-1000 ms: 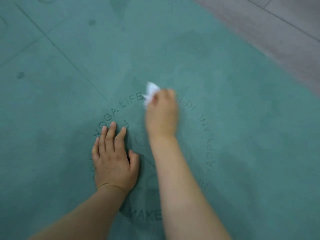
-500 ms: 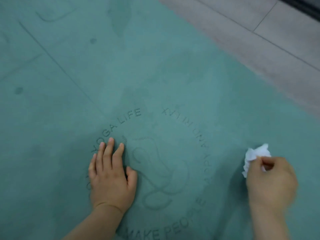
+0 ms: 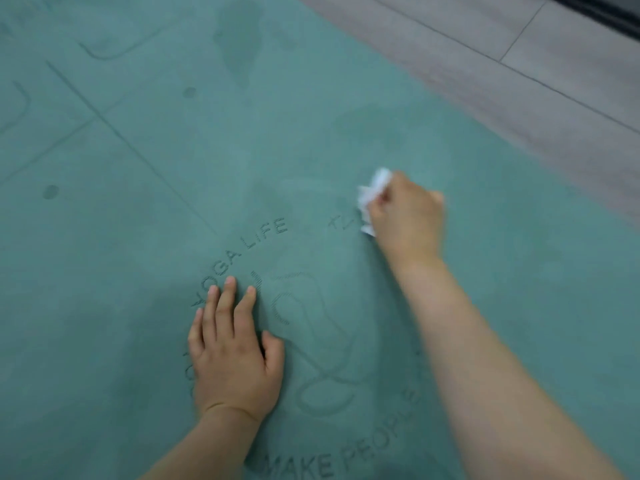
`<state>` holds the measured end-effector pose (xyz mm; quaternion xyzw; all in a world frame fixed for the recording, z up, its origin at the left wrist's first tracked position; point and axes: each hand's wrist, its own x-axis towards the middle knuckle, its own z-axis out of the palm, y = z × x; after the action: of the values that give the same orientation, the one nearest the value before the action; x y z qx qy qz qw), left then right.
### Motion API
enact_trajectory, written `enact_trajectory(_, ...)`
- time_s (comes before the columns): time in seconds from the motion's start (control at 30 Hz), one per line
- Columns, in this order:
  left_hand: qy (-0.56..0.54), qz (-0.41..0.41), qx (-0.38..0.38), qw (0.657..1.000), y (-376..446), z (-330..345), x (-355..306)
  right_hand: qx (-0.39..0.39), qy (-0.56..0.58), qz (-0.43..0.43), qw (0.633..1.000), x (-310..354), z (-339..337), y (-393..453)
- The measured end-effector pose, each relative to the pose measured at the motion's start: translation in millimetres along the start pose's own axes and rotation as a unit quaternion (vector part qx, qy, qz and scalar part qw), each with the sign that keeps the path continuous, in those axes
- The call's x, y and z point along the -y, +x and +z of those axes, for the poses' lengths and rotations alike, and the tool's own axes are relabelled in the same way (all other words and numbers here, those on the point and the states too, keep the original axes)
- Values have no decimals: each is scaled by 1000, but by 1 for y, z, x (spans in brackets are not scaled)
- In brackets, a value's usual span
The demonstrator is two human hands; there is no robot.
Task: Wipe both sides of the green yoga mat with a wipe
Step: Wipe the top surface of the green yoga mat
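Observation:
The green yoga mat [image 3: 145,209] lies flat and fills most of the head view, with a ring of embossed words and a looping figure in its middle. My left hand [image 3: 233,355] presses flat on the mat, fingers straight, over the word YOGA. My right hand [image 3: 407,216] grips a crumpled white wipe [image 3: 372,199] and holds it against the mat at the top right of the lettering ring. The wipe sticks out to the left of my fingers. My right hand is blurred by motion.
Grey wood-look floor [image 3: 519,74] runs along the mat's right edge, which slants from top centre to right. A dark strip [image 3: 609,12] crosses the top right corner. Darker damp-looking patches [image 3: 239,39] and straight guide lines [image 3: 114,123] mark the mat's far part.
My right hand swept the wipe from the ring's top out to the lower right, then back up and left to the ring's top right. My left hand stayed pressed in place.

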<state>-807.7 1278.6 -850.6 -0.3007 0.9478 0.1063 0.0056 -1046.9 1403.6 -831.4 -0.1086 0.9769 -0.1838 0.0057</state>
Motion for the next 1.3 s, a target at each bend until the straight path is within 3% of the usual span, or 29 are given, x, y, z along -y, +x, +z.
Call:
enact_trajectory(0.13, 1, 8, -1, 1000, 1, 1, 0, -78, -19, 245, 966, -102, -45, -78)
enact_trajectory(0.2, -1, 7, -2, 1000, 1, 1, 0, -94, -33, 294, 951, -109, -43, -88)
enact_trajectory(0.33, -4, 7, -6, 1000, 2, -1, 0, -91, 26, 202, 975, -21, -11, -19)
enact_trajectory(0.4, -3, 6, -6, 1000, 2, 0, 0, 10, 58, 69, 996, 48, 11, 22)
enact_trajectory(0.47, -3, 7, -10, 1000, 3, 0, 0, 104, 30, -99, 989, 104, 27, 42)
enact_trajectory(0.53, 1, 10, -13, 1000, 3, 1, 0, 130, -17, -185, 974, 117, 31, 51)
enact_trajectory(0.6, 2, 11, -10, 1000, 2, 1, 2, 82, -14, -150, 985, 83, 28, 53)
enact_trajectory(0.67, -2, 9, -8, 1000, 1, 0, 2, -1, 20, -36, 999, 18, 19, 39)
enact_trajectory(0.73, -8, 11, -5, 1000, 1, 0, 2, -92, 56, 74, 991, -42, 7, 7)
enact_trajectory(0.8, -11, 17, -5, 1000, 2, 1, 3, -133, 70, 121, 981, -70, 4, -17)
enact_trajectory(0.97, 4, 46, 23, 999, 1, -1, 2, -120, 70, 118, 983, -70, 7, -10)
enact_trajectory(1.07, 20, 111, 54, 992, 8, -4, 2, -117, 67, 128, 983, -75, 8, -11)
enact_trajectory(1.13, 36, 161, 75, 983, 27, -7, -2, -121, 62, 121, 983, -73, 6, -10)
enact_trajectory(1.3, 15, 196, 73, 978, 107, 1, -55, -114, 54, 125, 984, -72, 6, -8)
